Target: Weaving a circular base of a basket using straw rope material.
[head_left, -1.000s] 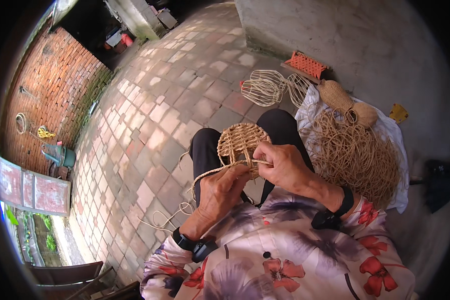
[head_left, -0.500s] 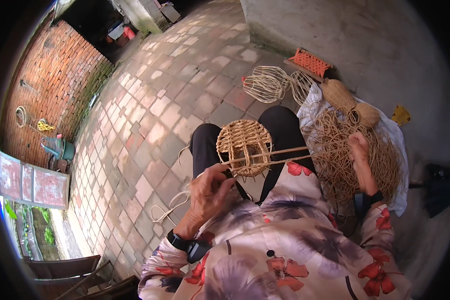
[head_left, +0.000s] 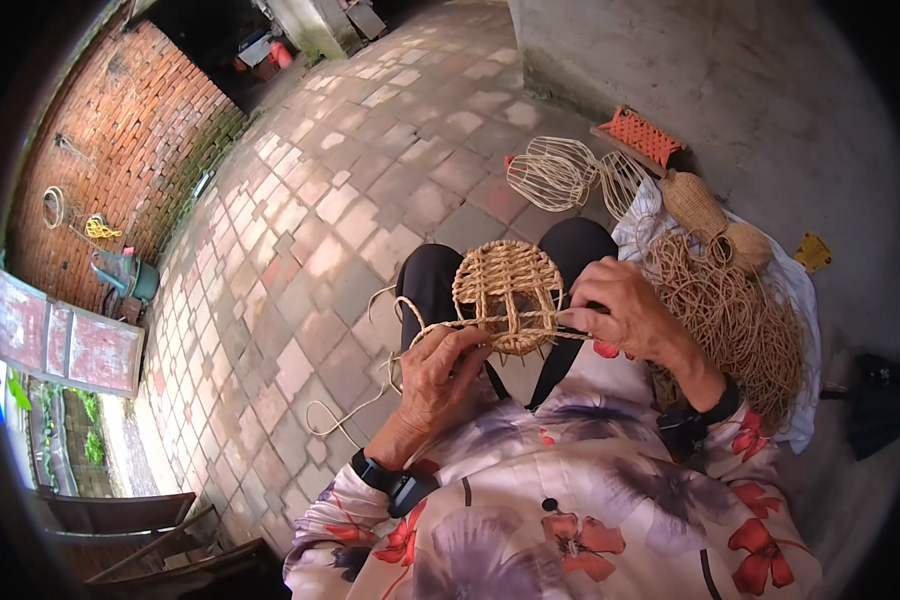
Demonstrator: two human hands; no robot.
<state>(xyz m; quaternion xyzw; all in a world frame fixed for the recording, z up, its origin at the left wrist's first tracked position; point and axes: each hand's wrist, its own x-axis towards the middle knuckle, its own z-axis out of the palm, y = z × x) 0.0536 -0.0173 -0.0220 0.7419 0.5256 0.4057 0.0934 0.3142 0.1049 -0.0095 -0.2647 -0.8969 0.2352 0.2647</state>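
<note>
A partly woven round piece of straw cord (head_left: 506, 270) rests between my black-trousered knees, with open gaps in its lower half. My left hand (head_left: 437, 375) pinches the cord (head_left: 417, 318) at the piece's lower left, and loose lengths trail down onto the paving. My right hand (head_left: 620, 315) is beside the piece's right edge, fingers curled on the same cord, which runs across the open part. To my right a tangled heap of similar cord (head_left: 725, 330) lies on a white cloth (head_left: 800, 430).
Wire frames (head_left: 552, 175), an orange woven object (head_left: 645, 140) and woven straw forms (head_left: 692, 200) lie by the concrete wall (head_left: 720, 70). Paving (head_left: 300, 250) stretches left to a brick wall (head_left: 130, 120) with coiled hoses, a green bin (head_left: 142, 283) and pale panels (head_left: 70, 335).
My right hand went out rightward over the cord heap, drawing cord, and has come back to the piece's right edge. My left hand stays at the lower left, now slightly higher.
</note>
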